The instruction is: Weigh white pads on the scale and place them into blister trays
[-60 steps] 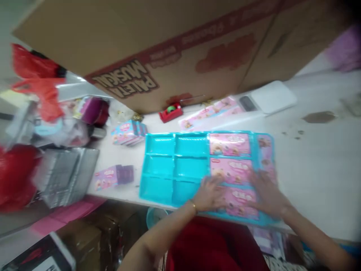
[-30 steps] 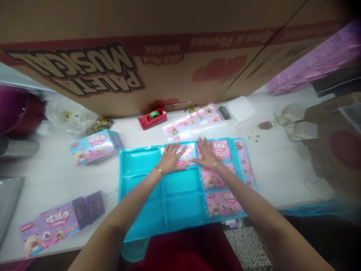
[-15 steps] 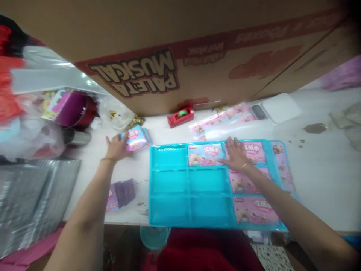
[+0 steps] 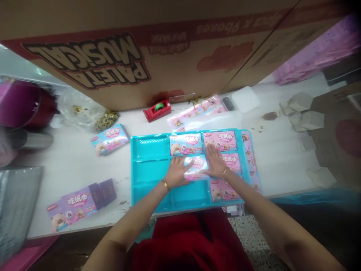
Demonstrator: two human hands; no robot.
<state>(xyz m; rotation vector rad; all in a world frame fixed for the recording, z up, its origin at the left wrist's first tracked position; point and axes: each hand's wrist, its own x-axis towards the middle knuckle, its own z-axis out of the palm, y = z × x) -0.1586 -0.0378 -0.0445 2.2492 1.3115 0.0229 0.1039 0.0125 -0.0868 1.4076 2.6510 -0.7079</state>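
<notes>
A light-blue and pink box (image 4: pixel 196 165) with a cartoon bear print lies in the middle compartment of the turquoise tray (image 4: pixel 150 130). My left hand (image 4: pixel 177 172) grips its left end, thumb across the top. At its right end rests my right hand (image 4: pixel 216 161), fingers stretched over the neighbouring pink boxes and thumb touching the blue box. Another blue box (image 4: pixel 184 144) fills the top middle compartment. Down the right column sit a pink box (image 4: pixel 224 140), a second pink box (image 4: pixel 232 162) and a third pink box (image 4: pixel 224 190).
Left of the tray lie blue boxes (image 4: pixel 110 139) and purple boxes (image 4: pixel 75 207). Behind stand a large cardboard carton (image 4: pixel 175 71) and a red tape dispenser (image 4: pixel 158 110). Printed strips (image 4: pixel 197 111), a white lidded item (image 4: pixel 244 99) and white paper pieces (image 4: pixel 306 113) are farther right.
My left hand has moved right from the stack of blue boxes, and a blue box now lies in the middle compartment. My right hand has shifted down and left in the tray. The view has turned.
</notes>
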